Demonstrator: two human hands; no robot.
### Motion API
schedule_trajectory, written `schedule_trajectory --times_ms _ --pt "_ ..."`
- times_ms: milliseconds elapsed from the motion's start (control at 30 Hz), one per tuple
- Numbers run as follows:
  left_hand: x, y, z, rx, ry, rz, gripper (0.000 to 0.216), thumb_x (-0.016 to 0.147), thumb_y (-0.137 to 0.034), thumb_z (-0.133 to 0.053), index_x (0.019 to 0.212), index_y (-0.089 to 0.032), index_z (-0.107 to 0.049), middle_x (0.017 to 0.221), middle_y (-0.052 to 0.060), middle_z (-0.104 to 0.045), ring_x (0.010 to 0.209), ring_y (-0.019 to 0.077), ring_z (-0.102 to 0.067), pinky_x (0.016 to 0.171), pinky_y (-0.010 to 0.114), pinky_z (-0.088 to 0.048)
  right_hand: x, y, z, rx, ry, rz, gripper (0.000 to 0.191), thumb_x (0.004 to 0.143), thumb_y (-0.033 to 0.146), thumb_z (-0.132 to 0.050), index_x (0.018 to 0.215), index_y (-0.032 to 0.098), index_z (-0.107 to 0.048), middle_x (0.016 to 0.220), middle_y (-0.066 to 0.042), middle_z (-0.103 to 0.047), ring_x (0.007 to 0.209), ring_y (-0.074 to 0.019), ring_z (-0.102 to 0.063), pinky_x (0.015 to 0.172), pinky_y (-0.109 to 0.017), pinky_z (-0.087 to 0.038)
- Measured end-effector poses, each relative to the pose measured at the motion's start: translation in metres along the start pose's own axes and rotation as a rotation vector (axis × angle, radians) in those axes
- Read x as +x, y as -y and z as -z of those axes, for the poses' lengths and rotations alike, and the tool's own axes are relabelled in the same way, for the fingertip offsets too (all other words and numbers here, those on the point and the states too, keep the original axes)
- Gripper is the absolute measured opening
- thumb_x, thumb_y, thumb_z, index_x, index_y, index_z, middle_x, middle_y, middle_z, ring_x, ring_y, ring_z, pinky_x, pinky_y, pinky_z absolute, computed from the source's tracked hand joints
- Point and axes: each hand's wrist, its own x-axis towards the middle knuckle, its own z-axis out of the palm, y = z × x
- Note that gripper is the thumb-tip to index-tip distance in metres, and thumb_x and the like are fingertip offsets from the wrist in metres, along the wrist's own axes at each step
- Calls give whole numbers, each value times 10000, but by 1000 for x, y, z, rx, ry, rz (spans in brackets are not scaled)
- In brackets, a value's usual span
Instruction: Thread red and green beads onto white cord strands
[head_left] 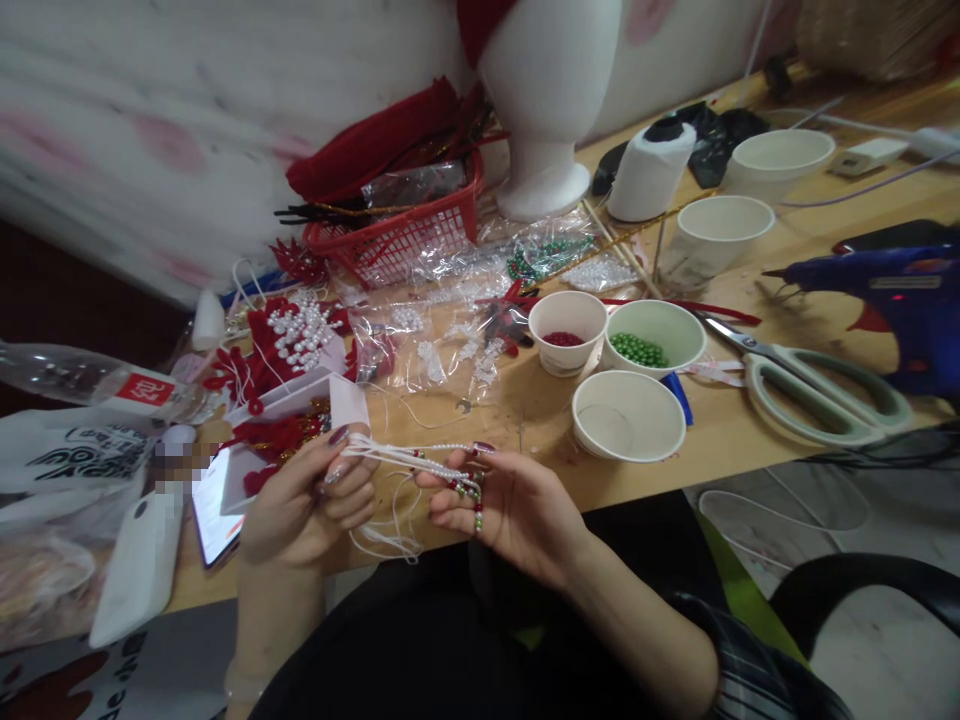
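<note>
Several bead strings stretch between my two hands over the table's front edge; white pearls run along them, with red and green beads at their right ends. My left hand is closed, pinching the white cord end of the strings between thumb and fingers. Loose white cord hangs below it. My right hand has the thumb and fingers closed around the beaded ends, palm turned up. Nearby stand paper cups: one with red beads, one with green beads, and a bare-looking one.
Scissors and a blue glue gun lie on the right. Behind are a red basket, a white mannequin head stand and a thread cone. A phone, white box and plastic bottle crowd the left.
</note>
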Motion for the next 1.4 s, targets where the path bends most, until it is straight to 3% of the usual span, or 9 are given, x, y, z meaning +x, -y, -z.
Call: schedule_trajectory --times_ms 200,733,900,1400 --pt "-2 1 1 -16 -7 -17 311 890 -296 -654 642 -166 -520 506 -103 -148 394 40 -68 393 179 -173 0 -1 1 -32 12 42 191 813 273 -713 924 119 -734 959 -103 -796 812 -135 -754 815 -253 -571" --pt "-5 2 3 99 -73 -47 276 885 -314 -652 665 -174 -560 519 -92 -194 415 51 -104 405 167 -217 2 -13 1 -304 -127 201 269 800 324 -791 1035 197 -763 915 -49 -792 795 -129 -745 834 -292 -557" --pt "-6 3 3 102 -66 -60 269 891 -307 -641 675 -172 -552 524 -96 -193 418 50 -96 408 160 -222 1 -14 3 -323 -130 199 283 815 310 -775 1074 199 -749 828 -40 -795 807 -126 -743 872 -301 -549" --pt "-6 1 5 89 -55 -69 271 891 -309 -649 677 -171 -557 517 -100 -183 407 46 -92 401 154 -236 0 -9 4 -245 -114 159 237 772 197 -733 1006 162 -747 844 -52 -791 831 -141 -741 864 -301 -544"
